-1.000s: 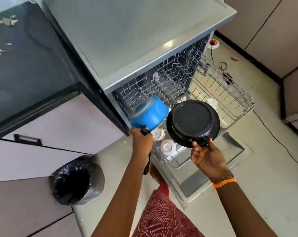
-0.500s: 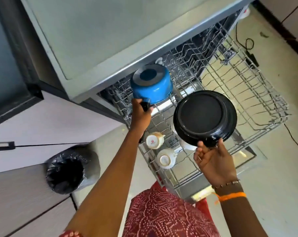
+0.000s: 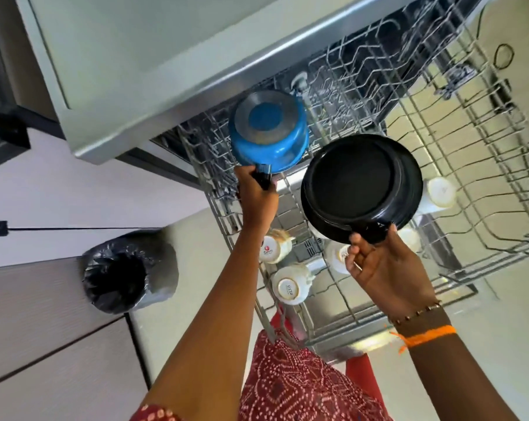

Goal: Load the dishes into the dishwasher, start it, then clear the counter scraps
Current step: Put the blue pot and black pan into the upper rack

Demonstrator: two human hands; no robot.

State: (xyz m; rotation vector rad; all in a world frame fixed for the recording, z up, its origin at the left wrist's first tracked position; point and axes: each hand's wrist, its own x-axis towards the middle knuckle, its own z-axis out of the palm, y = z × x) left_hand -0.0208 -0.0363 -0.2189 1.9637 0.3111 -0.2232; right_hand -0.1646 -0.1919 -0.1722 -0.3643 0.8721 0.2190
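A person is standing over an open dishwasher rack (image 3: 439,165). The left hand (image 3: 257,199) is gripping the short handle of a blue saucepan (image 3: 267,130), turned bottom-up just beyond the knuckles. The right hand (image 3: 384,268) is pinching the handle of a black frying pan (image 3: 360,186), tilted above its fingers. Both look rigid, fairly light, best held by the handles; white cups (image 3: 289,287) are lying below, between the wrists

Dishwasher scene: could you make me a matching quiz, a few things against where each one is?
Things:
1. blue pot
2. black pan
3. white cups
4. bin with black liner

Places:
A. on the floor by the cabinets
B. held by the right hand
C. lying in the pulled-out rack
D. held by the left hand

Pairs: 1-D, 2-B, 3-C, 4-A
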